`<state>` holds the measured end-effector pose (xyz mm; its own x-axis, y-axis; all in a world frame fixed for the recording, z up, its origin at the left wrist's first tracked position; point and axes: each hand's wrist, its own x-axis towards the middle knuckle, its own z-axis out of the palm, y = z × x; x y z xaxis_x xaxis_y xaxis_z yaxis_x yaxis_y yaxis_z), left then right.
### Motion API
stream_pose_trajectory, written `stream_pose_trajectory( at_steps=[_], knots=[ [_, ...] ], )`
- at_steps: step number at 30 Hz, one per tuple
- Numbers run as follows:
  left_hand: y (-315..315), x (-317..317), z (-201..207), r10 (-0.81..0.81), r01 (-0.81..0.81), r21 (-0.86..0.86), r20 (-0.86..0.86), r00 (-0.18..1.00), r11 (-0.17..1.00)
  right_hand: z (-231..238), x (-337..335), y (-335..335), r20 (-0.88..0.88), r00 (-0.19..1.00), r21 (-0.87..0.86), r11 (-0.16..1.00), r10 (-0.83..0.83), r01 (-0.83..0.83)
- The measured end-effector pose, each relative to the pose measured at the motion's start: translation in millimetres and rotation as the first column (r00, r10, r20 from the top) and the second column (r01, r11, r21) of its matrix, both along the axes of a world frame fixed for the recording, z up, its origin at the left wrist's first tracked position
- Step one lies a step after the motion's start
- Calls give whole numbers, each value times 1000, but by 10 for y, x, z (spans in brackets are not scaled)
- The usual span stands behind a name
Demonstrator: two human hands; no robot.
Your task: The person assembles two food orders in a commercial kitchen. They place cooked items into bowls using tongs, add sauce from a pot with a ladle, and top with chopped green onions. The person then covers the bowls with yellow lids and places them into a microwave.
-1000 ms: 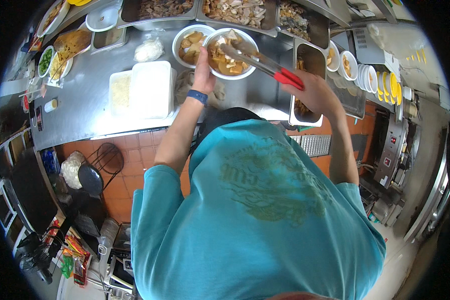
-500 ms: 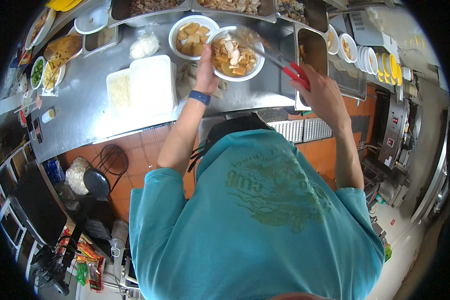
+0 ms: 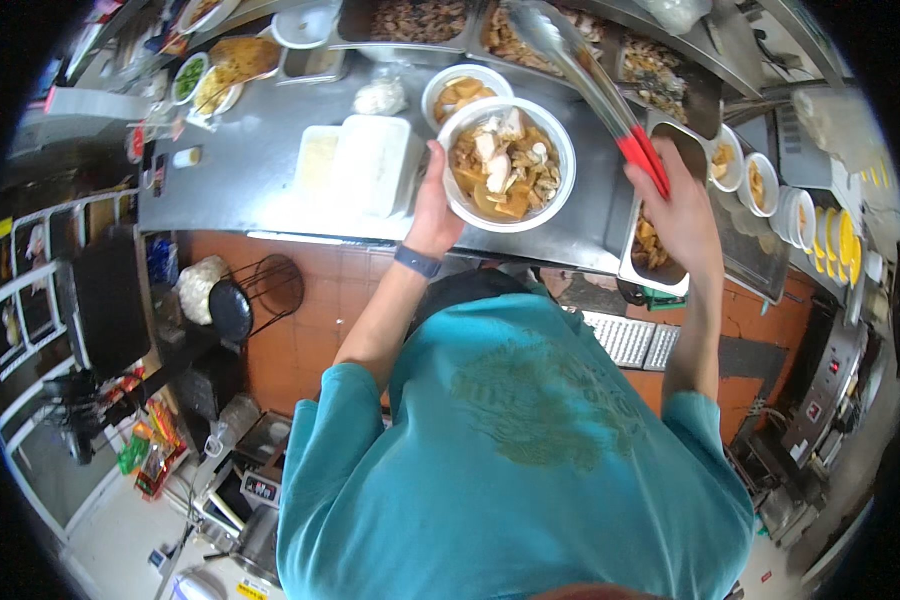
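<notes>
My left hand [image 3: 437, 207] grips the rim of a round white bowl [image 3: 568, 175] from its left side, holding it up over the steel counter. Inside lie pale meat pieces [image 3: 497, 160], brown strips and orange-brown chunks. A pair of tongs [image 3: 588, 72] with red handles is in my right hand [image 3: 682, 208], its fingers wrapped round the grips. The metal ends of the tongs point away from me, over the far trays of cooked meat. Behind the held bowl, a second white bowl [image 3: 428, 97] with yellow-brown chunks stands on the counter, partly covered.
Steel trays of chopped meat [image 3: 418, 20] line the back. White rectangular containers [image 3: 375, 165] and a knotted plastic bag [image 3: 380, 97] stand left on the counter [image 3: 260, 205]. Filled white bowls [image 3: 760, 185] and stacked yellow-and-white ones [image 3: 835, 240] sit right. A black round stool [image 3: 232, 310] stands below.
The tongs have left the held bowl and swung up and away toward the back trays. The bowl has come nearer to me and right. The whole view has shifted too.
</notes>
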<state>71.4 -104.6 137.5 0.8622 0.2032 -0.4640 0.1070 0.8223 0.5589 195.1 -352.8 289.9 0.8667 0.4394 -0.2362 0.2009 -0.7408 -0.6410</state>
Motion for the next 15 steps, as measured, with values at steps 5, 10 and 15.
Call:
stream_pose_trajectory(
  at_steps=[5,10,15],
  knots=[
    [603,-532,562,180,-181,81,30,983,980,-680,677,1070,202,948,-22,969,246,-247],
    [1539,-684,613,323,-322,225,36,946,920,-944,1458,2639,211,847,-384,838,487,-386],
    [2311,-783,398,383,-386,137,50,923,912,-1200,2078,3070,-395,868,-378,809,300,-451]
  ],
)
